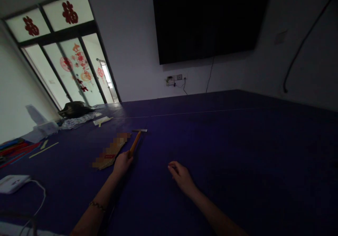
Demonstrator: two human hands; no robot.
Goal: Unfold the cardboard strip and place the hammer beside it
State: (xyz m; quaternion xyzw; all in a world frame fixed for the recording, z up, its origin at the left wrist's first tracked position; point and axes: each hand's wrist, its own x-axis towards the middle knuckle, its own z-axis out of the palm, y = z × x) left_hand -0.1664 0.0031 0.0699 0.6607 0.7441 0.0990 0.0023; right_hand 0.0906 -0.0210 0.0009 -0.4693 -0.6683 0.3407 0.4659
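Note:
My left hand [123, 163] is wrapped round the wooden handle of a hammer [135, 144], near the handle's lower end. The metal head points away from me, over the purple tabletop [211, 148]. Just left of the hammer lies a flat brown strip [113, 151], like cardboard or a paper packet, partly blurred out, with a red mark. To the right, my right hand [181, 178] is held over the tabletop with its fingers curled in and the thumb close to them. Whatever may be between those fingertips is too small to make out.
At left lie coloured strips [19, 151], pale yellow sticks [43, 150] and a white device [14, 184] with a cable. A dark bag [75, 109] and crumpled plastic [79, 120] sit farther back, beside a small white packet [101, 120]. A television [211, 21] hangs on the wall.

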